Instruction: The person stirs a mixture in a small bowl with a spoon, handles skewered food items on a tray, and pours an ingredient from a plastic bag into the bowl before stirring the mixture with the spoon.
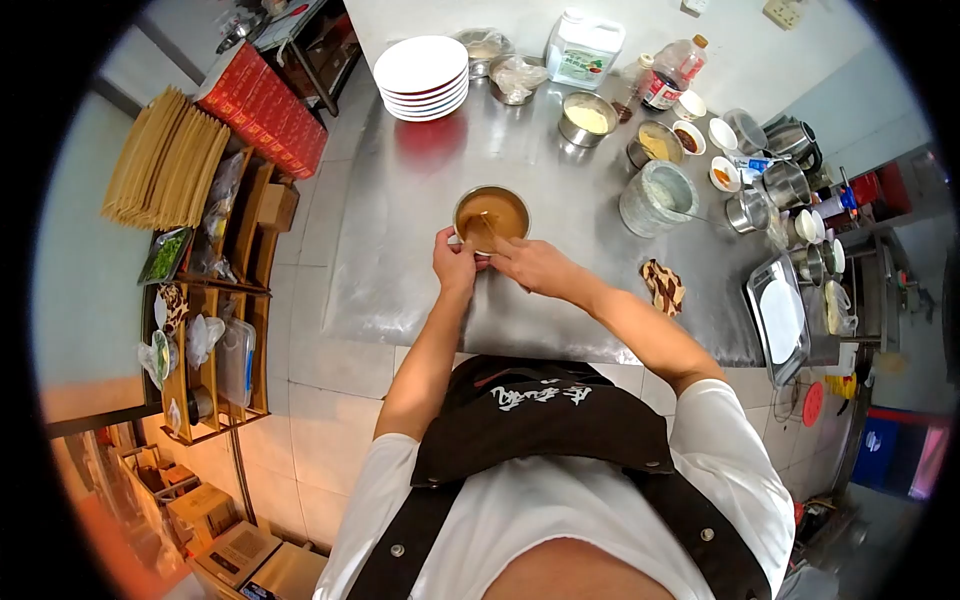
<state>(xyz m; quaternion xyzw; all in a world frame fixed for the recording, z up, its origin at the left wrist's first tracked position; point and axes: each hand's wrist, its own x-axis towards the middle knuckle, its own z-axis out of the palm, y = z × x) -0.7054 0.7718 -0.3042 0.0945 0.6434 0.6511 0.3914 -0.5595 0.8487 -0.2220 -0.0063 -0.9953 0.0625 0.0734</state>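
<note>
A round metal bowl (529, 206) of smooth brown sauce (505, 205) stands on the steel table in front of me. My left hand (455, 262) is closed on the bowl's near left rim. My right hand (535, 268) is over the near right rim, fingers closed round a thin utensil (487, 218) that dips into the sauce. Its handle is hidden in my fingers, so its exact kind does not show. To the right lie a crumpled brown patterned cloth (663, 287) and a stone mortar (657, 200) with a thin handle sticking out.
A stack of white plates (421, 80) stands at the back left of the steel table (400, 290). Metal bowls (588, 120), sauce bottles (675, 75) and a white jug (584, 50) line the back. A tray (778, 315) sits at the right edge, a shelf (220, 340) at left.
</note>
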